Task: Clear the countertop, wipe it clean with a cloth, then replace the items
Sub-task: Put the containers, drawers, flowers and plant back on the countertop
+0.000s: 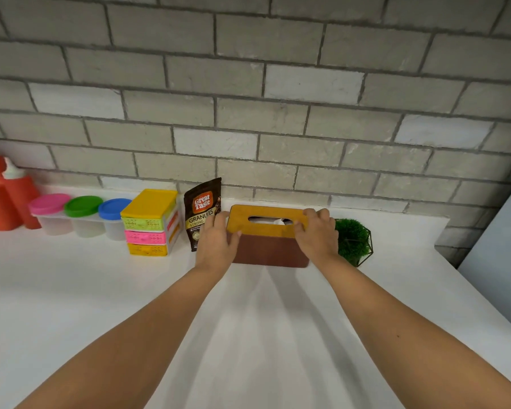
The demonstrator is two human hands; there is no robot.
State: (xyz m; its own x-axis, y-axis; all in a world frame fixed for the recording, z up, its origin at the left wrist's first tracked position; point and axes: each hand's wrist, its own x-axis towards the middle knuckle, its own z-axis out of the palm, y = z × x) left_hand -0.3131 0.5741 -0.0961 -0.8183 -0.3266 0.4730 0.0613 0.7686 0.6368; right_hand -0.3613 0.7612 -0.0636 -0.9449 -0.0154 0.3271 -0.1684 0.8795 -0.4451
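**Tissue box**: brown body, yellow lid with a slot and white tissue showing in it. It stands on the white counter, close to the brick wall.

**Left hand**: on the box's left end. The fingers curl round the lid's corner and the thumb lies along its front edge.

**Right hand**: on the box's right end, fingers curled over the lid and pressing it.

**Left of the box, in order:**
- coffee pouch, just beside it
- coloured drawer unit
- three jars with blue, green and pink lids
- red bottles, farthest off

**Right of the box:** green plant in a wire holder, just beside it.

**Progress:** every item stands in one row along the wall and no cloth is in view. The box may be the first piece taken up for clearing or the last one set back, and the picture does not settle which. If clearing, nearly the whole task remains. If replacing, it is all but done.
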